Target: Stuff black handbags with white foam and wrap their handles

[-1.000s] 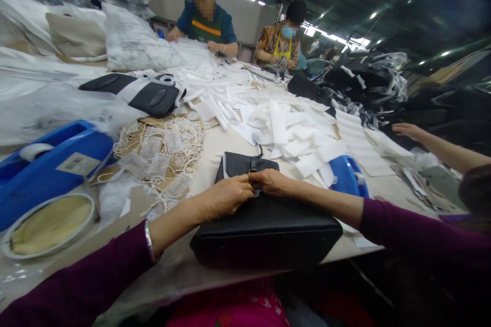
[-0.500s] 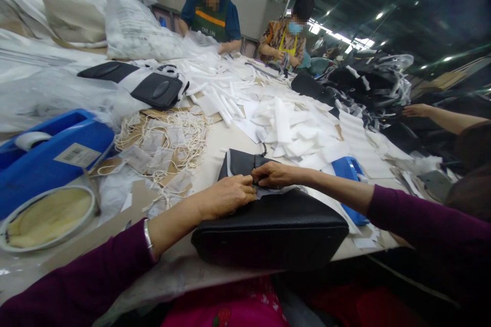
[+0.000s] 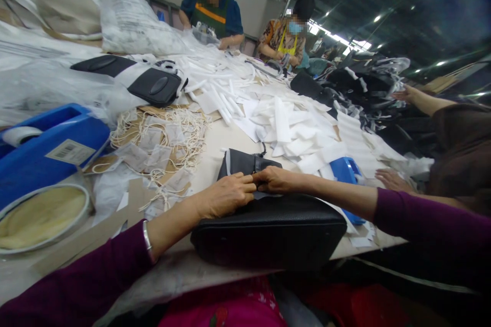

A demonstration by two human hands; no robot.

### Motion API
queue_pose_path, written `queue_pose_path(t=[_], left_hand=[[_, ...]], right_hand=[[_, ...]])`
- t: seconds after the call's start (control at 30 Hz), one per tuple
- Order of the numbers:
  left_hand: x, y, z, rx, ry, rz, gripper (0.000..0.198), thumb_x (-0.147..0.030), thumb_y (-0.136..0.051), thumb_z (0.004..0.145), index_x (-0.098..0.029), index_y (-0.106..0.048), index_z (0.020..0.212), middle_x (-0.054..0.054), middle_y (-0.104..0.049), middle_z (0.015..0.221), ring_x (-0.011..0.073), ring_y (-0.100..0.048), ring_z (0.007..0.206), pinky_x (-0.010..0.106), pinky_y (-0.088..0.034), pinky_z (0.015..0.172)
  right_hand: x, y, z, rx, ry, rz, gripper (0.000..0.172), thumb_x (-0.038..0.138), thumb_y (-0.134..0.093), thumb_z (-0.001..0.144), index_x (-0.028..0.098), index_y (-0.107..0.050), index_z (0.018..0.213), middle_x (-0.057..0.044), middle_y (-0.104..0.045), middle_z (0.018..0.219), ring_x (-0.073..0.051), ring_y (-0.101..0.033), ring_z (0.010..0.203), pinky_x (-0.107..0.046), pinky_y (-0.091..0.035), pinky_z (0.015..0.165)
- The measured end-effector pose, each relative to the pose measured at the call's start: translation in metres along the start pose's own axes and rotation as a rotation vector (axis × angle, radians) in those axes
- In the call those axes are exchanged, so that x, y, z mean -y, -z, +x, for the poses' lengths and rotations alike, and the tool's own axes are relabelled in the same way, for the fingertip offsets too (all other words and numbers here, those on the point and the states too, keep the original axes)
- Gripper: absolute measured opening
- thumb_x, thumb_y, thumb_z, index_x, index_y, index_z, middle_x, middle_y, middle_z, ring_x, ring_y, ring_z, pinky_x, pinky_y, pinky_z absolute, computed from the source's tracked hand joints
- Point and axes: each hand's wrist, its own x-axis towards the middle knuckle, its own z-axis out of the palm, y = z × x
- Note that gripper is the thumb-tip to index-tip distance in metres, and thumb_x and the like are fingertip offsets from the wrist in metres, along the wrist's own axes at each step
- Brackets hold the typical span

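A black handbag (image 3: 268, 237) lies on its side at the table's near edge, its flat base toward me. My left hand (image 3: 230, 194) rests on the upturned side, fingers curled and pressed together at the flap. My right hand (image 3: 274, 180) is closed in a pinch by the small strap (image 3: 258, 163) on the flap, its fingertips meeting those of the left. What lies right under the fingertips is hidden. White lining paper peeks out beside the flap, and a short black loop sticks up behind it.
Left are a blue tape dispenser (image 3: 72, 138), a round tub (image 3: 42, 214) and stringed tags (image 3: 164, 148). White foam sheets (image 3: 284, 122) cover the middle; another blue dispenser (image 3: 347, 173) is right. Black bags (image 3: 153, 84) lie farther back. A co-worker's arms (image 3: 422, 102) reach in from the right; two people work opposite.
My right fingers have drawn in closer to the left ones at the strap. The co-worker on the right has leaned in, a second hand now showing on the table. The bag has barely moved.
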Motion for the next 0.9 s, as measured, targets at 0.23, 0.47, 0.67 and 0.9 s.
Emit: queue_pose_path(t=[0.23, 0.47, 0.67, 0.9], left_hand=[[0.006, 0.009, 0.01, -0.2, 0.401, -0.204, 0.039, -0.001, -0.039, 0.076, -0.01, -0.048, 0.113, 0.013, -0.063, 0.104, 0.0221, -0.057, 0.096, 0.032, -0.044, 0.082], [0.022, -0.019, 0.034, 0.002, 0.521, -0.452, 0.06, -0.002, -0.041, 0.076, -0.012, -0.041, 0.135, 0.014, -0.058, 0.128, 0.0228, -0.057, 0.115, 0.032, -0.044, 0.096], [0.013, -0.01, 0.028, 0.01, 0.435, -0.463, 0.055, -0.001, -0.039, 0.077, -0.018, -0.051, 0.128, 0.008, -0.06, 0.127, 0.0208, -0.058, 0.112, 0.031, -0.045, 0.096], [0.013, -0.021, 0.02, 0.023, 0.213, -0.26, 0.039, -0.013, -0.043, 0.087, -0.023, -0.058, 0.121, 0.005, -0.052, 0.137, 0.026, -0.043, 0.123, 0.046, -0.033, 0.102]], right_hand=[[0.017, -0.007, 0.001, 0.038, -0.053, -0.436, 0.035, 0.009, -0.044, 0.077, 0.013, -0.06, 0.108, -0.011, -0.066, 0.08, -0.021, -0.059, 0.067, -0.028, -0.035, 0.056], [0.02, -0.019, -0.004, -0.017, 0.096, -0.463, 0.035, 0.006, -0.039, 0.083, 0.01, -0.055, 0.114, -0.019, -0.061, 0.107, -0.024, -0.061, 0.085, -0.034, -0.046, 0.068], [0.007, 0.005, -0.042, -0.159, 0.128, 0.235, 0.027, 0.008, -0.048, 0.08, 0.016, -0.062, 0.102, -0.006, -0.065, 0.104, -0.018, -0.061, 0.093, -0.031, -0.046, 0.085], [0.005, -0.091, -0.148, -1.388, -0.446, 1.081, 0.028, 0.037, -0.062, 0.079, 0.023, -0.062, 0.103, -0.005, -0.065, 0.106, -0.021, -0.06, 0.101, -0.039, -0.041, 0.097]])
